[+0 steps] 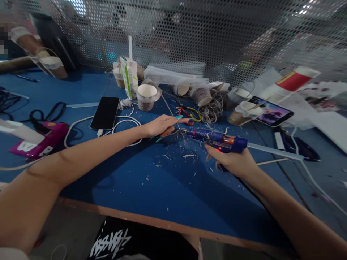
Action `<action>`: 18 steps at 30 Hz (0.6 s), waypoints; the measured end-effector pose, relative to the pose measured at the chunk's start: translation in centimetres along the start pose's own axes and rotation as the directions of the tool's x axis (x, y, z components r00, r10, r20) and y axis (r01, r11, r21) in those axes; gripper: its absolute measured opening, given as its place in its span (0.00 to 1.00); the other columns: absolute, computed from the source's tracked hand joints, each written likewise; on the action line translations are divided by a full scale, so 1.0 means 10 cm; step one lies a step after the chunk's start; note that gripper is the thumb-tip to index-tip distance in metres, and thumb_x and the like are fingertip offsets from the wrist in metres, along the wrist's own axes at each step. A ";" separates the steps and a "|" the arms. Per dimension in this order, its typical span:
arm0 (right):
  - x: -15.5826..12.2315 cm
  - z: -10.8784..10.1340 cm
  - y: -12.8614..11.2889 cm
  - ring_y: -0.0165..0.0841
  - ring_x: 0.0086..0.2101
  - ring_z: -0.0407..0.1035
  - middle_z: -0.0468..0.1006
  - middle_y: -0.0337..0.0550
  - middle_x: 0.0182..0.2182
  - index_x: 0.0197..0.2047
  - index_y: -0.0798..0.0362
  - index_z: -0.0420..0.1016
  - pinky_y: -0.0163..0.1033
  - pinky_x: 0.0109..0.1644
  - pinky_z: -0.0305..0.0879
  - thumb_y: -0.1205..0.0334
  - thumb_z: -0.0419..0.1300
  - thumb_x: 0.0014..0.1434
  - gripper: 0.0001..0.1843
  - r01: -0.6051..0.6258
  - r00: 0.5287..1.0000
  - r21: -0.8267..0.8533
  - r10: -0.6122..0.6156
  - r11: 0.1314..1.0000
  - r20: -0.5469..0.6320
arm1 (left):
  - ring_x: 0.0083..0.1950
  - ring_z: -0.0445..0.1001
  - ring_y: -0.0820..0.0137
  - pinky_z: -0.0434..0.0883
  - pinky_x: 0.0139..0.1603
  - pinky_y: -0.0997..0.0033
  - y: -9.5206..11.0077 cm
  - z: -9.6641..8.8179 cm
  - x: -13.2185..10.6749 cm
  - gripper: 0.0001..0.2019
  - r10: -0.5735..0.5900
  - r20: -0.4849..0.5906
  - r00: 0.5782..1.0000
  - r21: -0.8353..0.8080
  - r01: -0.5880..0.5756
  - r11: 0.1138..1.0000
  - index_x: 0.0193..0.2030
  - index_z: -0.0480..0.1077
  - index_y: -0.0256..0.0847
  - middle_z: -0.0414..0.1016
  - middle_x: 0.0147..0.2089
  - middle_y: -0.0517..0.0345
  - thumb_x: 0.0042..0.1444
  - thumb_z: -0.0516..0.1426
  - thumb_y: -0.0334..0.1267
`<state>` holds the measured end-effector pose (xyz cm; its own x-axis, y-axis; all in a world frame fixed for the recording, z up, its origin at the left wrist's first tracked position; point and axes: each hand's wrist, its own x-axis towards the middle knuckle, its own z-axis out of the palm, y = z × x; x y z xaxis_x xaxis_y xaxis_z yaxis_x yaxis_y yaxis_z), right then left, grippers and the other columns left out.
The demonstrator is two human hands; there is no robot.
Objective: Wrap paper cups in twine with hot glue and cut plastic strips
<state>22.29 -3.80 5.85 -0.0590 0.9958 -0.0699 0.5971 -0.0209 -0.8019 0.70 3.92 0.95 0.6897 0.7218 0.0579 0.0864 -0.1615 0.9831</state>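
Observation:
My right hand (237, 160) is wrapped round the grip of a blue hot glue gun (217, 138), whose small red light is lit. A translucent glue stick (273, 150) sticks out of its back. The nozzle points left, close to the fingertips of my left hand (164, 126). That hand has teal nails; its index finger is stretched out, while the lower fingers and thumb are bent in. A thin tan strand (177, 130) runs from them towards the nozzle, looking pinched there, though the grip is partly hidden.
Fibre scraps (189, 156) litter the blue table (130, 180). Behind lie red-handled pliers (185, 112), tangled twine (213, 108), wrapped paper cups (146, 95) and a drink carton (130, 77). A phone (105, 112) and magenta glue gun (40, 141) lie left; another phone (273, 112) stands right.

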 end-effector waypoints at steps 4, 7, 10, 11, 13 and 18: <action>-0.01 0.00 0.01 0.26 0.10 0.59 0.69 0.36 0.12 0.16 0.52 0.66 0.33 0.13 0.59 0.56 0.61 0.41 0.11 -0.007 1.000 0.000 0.007 1.000 0.003 | 0.17 0.50 0.76 0.59 0.24 0.75 -0.01 -0.01 0.00 0.26 0.015 0.003 1.000 0.018 -0.015 1.000 0.64 0.59 0.26 0.51 0.12 0.69 0.67 0.39 0.41; -0.01 0.00 0.01 0.26 0.10 0.59 0.69 0.35 0.12 0.16 0.52 0.66 0.33 0.13 0.59 0.56 0.62 0.41 0.11 -0.024 1.000 0.006 0.024 1.000 0.009 | 0.17 0.50 0.76 0.59 0.24 0.75 -0.02 -0.01 0.00 0.26 0.013 0.002 1.000 0.018 -0.013 1.000 0.64 0.59 0.28 0.52 0.12 0.69 0.67 0.40 0.42; -0.01 -0.01 -0.01 0.25 0.11 0.59 0.69 0.35 0.12 0.16 0.51 0.66 0.33 0.13 0.59 0.56 0.62 0.41 0.12 -0.012 1.000 0.013 0.012 1.000 0.020 | 0.17 0.50 0.76 0.58 0.23 0.75 -0.02 -0.01 0.00 0.26 0.009 0.005 1.000 0.011 -0.009 1.000 0.65 0.58 0.28 0.52 0.12 0.69 0.67 0.39 0.41; -0.01 -0.01 -0.02 0.25 0.11 0.59 0.68 0.35 0.12 0.15 0.51 0.66 0.33 0.13 0.59 0.56 0.62 0.41 0.12 -0.008 1.000 0.012 0.008 1.000 0.022 | 0.16 0.50 0.76 0.58 0.23 0.75 -0.02 -0.01 0.00 0.25 0.004 0.005 1.000 0.008 -0.004 1.000 0.65 0.57 0.28 0.51 0.12 0.70 0.67 0.39 0.41; -0.01 -0.02 -0.03 0.25 0.11 0.59 0.68 0.35 0.11 0.15 0.51 0.66 0.33 0.14 0.59 0.56 0.62 0.41 0.12 -0.006 1.000 0.003 0.006 1.000 0.027 | 0.16 0.50 0.76 0.58 0.23 0.75 -0.01 -0.01 0.00 0.26 -0.009 0.000 1.000 -0.001 0.009 1.000 0.65 0.57 0.29 0.51 0.12 0.70 0.67 0.39 0.42; -0.01 -0.03 0.00 0.27 0.11 0.60 0.68 0.36 0.11 0.15 0.52 0.66 0.34 0.14 0.59 0.55 0.61 0.41 0.12 -0.027 1.000 -0.041 0.027 0.999 0.002 | 0.16 0.50 0.77 0.58 0.23 0.75 0.00 0.00 0.00 0.25 -0.014 -0.012 1.000 -0.030 0.013 0.999 0.63 0.60 0.28 0.51 0.12 0.70 0.67 0.40 0.42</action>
<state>22.55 -3.86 6.06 -0.0446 0.9947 -0.0931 0.6305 -0.0442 -0.7749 0.66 3.91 0.94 0.6800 0.7317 0.0467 0.0736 -0.1315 0.9886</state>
